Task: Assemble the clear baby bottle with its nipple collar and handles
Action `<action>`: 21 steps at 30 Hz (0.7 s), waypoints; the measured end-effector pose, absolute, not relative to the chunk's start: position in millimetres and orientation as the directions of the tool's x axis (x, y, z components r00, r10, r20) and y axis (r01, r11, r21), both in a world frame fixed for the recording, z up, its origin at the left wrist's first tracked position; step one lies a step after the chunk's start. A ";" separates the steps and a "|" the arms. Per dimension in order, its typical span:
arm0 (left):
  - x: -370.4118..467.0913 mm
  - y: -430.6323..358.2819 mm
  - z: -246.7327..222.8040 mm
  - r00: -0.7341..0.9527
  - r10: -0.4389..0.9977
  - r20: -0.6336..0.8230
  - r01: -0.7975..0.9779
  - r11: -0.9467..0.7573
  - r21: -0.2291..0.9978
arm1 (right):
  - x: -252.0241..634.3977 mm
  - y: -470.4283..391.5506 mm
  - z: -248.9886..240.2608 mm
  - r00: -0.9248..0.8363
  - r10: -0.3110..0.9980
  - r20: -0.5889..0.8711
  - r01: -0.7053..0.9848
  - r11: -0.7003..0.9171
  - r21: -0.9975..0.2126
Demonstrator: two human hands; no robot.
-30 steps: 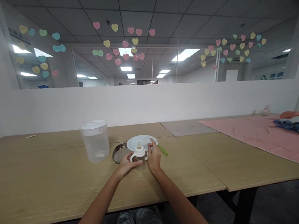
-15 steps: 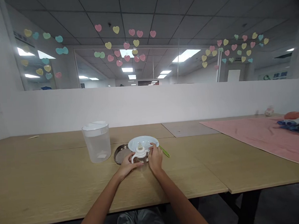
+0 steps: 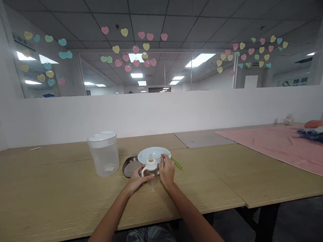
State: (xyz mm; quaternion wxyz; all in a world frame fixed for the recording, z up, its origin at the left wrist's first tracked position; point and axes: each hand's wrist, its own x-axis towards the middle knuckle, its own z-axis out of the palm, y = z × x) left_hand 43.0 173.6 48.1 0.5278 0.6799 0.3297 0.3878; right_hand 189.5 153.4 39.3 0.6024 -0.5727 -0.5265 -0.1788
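Observation:
A small baby bottle (image 3: 151,164) with a white collar, side handles and a teat stands upright on the wooden table (image 3: 59,200). My left hand (image 3: 135,180) wraps its left side and handle. My right hand (image 3: 166,170) grips its right side. Just behind the bottle lies a pale blue plate (image 3: 155,154), with a green spoon (image 3: 177,163) at its right edge and a round metal dish (image 3: 127,166) partly under its left edge.
A clear plastic pitcher (image 3: 103,153) with a white lid stands to the left of the dish. A pink cloth (image 3: 286,146) covers the table's right end, with bundled fabric (image 3: 319,132) on it. A white partition wall runs behind the table.
Both hands stay on the bottle; only the head camera has shifted slightly.

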 end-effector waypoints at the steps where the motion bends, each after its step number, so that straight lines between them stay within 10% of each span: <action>1: 43.0 173.3 48.2 0.479 0.858 0.184 0.040 -0.231 0.972 | 188.3 151.8 40.0 0.337 0.386 0.859 0.819 0.329 -0.469; 6: 42.6 176.9 44.3 0.484 0.847 0.219 0.018 -0.260 0.966 | 184.0 144.1 42.2 0.121 0.385 0.915 0.817 0.484 -0.312; 21: 44.0 184.2 36.7 0.562 0.759 0.328 0.050 -0.427 0.903 | 179.9 143.0 46.9 0.181 0.388 0.904 0.863 0.378 -0.335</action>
